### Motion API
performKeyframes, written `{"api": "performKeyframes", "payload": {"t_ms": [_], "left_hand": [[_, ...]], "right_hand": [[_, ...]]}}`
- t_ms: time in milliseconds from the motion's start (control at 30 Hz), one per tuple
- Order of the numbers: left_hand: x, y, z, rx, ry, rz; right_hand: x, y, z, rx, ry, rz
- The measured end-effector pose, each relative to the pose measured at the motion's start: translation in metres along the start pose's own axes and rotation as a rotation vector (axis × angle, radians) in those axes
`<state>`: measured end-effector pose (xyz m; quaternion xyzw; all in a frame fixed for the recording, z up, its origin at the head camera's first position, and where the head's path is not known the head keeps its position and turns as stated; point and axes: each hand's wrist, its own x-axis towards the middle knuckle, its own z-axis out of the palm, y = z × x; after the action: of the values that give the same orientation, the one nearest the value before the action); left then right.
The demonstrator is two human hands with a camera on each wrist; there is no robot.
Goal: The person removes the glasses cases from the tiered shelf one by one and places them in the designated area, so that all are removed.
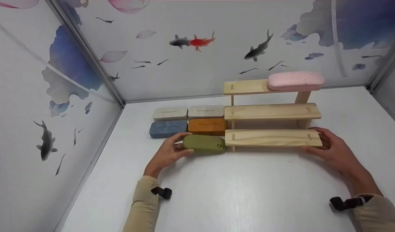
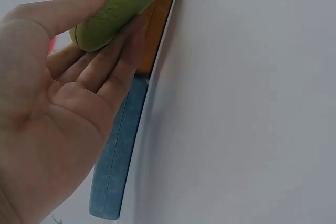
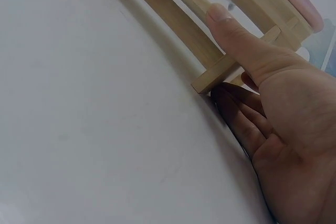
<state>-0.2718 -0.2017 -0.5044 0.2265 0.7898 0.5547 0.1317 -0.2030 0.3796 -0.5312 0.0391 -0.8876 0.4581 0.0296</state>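
A green glasses case (image 1: 203,143) with a small glasses print lies against the left end of a three-tier wooden rack (image 1: 273,138). My left hand (image 1: 169,151) grips its left end, thumb on the near side and fingers on the far side; the left wrist view shows the same hold on the green case (image 2: 113,17). At the rack's lowest step, my right hand (image 1: 334,148) holds the right end. In the right wrist view its thumb lies over the wood of the rack (image 3: 210,74), while the fingers reach partly hidden beside the support. A pink glasses case (image 1: 295,80) rests on the top step.
Left of the rack, a blue case (image 1: 168,129) and an orange case (image 1: 207,126) lie side by side. Behind them are two whitish cases, one at the left (image 1: 170,113) and one at the right (image 1: 206,111). Printed panels wall in the white table (image 1: 249,190).
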Motion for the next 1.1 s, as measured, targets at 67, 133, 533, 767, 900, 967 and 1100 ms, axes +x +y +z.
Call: {"api": "performKeyframes", "payload": {"t_ms": [67, 133, 533, 767, 900, 967, 1100], "left_hand": [[0.002, 0.002, 0.004, 0.061, 0.003, -0.010], [0.004, 0.005, 0.007, 0.147, 0.009, -0.036], [0.014, 0.013, 0.018, 0.477, 0.026, -0.073], [0.015, 0.017, 0.017, 0.519, 0.021, -0.107], [0.016, 0.019, 0.016, 0.537, 0.022, -0.104], [0.016, 0.019, 0.016, 0.542, 0.023, -0.108], [0.016, 0.018, 0.016, 0.557, 0.027, -0.122]], "right_hand": [[0.000, 0.000, -0.001, -0.003, -0.003, 0.008], [-0.001, 0.000, -0.002, -0.009, -0.004, 0.011], [-0.002, 0.001, -0.002, -0.010, -0.003, -0.009], [-0.002, -0.001, -0.001, 0.006, -0.013, -0.010], [-0.002, -0.002, -0.001, 0.008, -0.012, -0.008], [-0.001, -0.002, -0.001, 0.007, -0.013, -0.004], [-0.002, -0.001, -0.001, 0.007, -0.013, -0.001]]}}
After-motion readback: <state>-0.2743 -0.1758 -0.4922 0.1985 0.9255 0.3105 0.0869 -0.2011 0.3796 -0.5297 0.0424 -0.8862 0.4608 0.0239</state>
